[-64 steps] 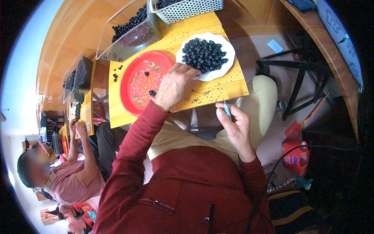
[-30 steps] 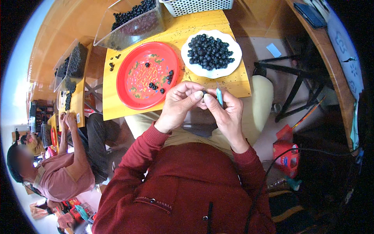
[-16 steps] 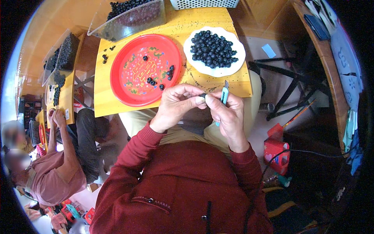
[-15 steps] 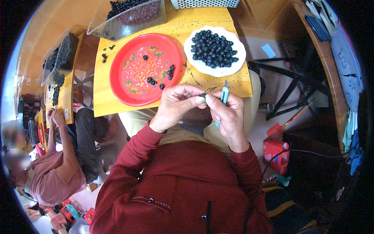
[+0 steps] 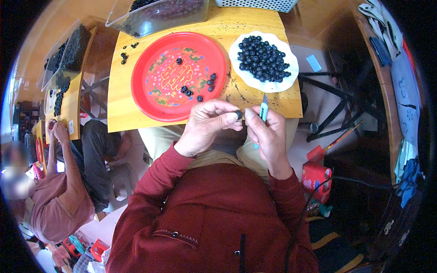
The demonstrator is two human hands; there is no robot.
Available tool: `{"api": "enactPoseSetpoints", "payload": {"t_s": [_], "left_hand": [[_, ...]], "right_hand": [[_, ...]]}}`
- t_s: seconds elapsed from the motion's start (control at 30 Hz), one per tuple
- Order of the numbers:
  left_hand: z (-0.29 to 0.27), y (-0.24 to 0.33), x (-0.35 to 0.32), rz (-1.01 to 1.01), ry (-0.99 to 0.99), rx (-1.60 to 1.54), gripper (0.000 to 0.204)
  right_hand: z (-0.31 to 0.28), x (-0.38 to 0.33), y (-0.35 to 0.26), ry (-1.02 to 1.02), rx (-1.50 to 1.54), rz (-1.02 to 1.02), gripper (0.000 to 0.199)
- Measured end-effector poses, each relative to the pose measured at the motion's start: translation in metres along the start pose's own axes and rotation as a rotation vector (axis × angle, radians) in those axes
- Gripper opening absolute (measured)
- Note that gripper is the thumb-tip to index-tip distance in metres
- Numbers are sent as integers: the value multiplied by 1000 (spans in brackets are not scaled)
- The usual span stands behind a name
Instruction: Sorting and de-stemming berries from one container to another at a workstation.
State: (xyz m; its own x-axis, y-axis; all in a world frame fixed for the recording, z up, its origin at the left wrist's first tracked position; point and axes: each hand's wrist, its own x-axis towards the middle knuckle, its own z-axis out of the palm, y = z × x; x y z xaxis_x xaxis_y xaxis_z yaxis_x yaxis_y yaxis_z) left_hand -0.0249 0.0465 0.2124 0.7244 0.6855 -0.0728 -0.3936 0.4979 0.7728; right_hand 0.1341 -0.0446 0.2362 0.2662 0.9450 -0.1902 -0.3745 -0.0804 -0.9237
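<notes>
Between the thumb and fingers of my left hand (image 5: pixel 209 125) is pinched a small round black piece (image 5: pixel 238 114), bead-like. My right hand (image 5: pixel 269 136) is closed around a teal box cutter (image 5: pixel 263 112), its blade pointing up and away from me. The right thumb tip is just beside the black piece, with a narrow gap between. Beyond my left hand lies a red round tray (image 5: pixel 141 98) with a floral pattern and several loose black pieces (image 5: pixel 186 91). Past my right hand, a white scalloped plate (image 5: pixel 292 73) holds a heap of similar black pieces (image 5: pixel 261 59).
A clear plastic bin (image 5: pixel 159 22) with more black pieces stands at the table's far left, and a white perforated basket (image 5: pixel 257 3) at the far edge. Dark crumbs dot the yellow table (image 5: pixel 120 95). Another person (image 5: pixel 68 195) works at a table on the left.
My right thumb and fingertips have drawn slightly away from the black piece, which now shows more. The view has shifted a little; both hands keep their holds.
</notes>
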Motion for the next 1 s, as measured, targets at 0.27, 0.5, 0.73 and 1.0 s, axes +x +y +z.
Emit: {"api": "enactPoseSetpoints", "payload": {"t_s": [0.27, 0.5, 0.73, 1.0], "left_hand": [[-1, 0, 0, 0, -12, -176, 17], [7, -1, 2, 4, -23, -198, 17], [10, -4, 1, 16, -21, -189, 16], [12, -7, 1, 21, -25, -180, 16]], "right_hand": [[5, -7, -7, 13, -644, -429, 29], [1, -10, -7, 2, -713, -479, 28], [-4, -12, -9, -17, -738, -520, 28], [-7, -15, -9, -24, -677, -535, 27]]}}
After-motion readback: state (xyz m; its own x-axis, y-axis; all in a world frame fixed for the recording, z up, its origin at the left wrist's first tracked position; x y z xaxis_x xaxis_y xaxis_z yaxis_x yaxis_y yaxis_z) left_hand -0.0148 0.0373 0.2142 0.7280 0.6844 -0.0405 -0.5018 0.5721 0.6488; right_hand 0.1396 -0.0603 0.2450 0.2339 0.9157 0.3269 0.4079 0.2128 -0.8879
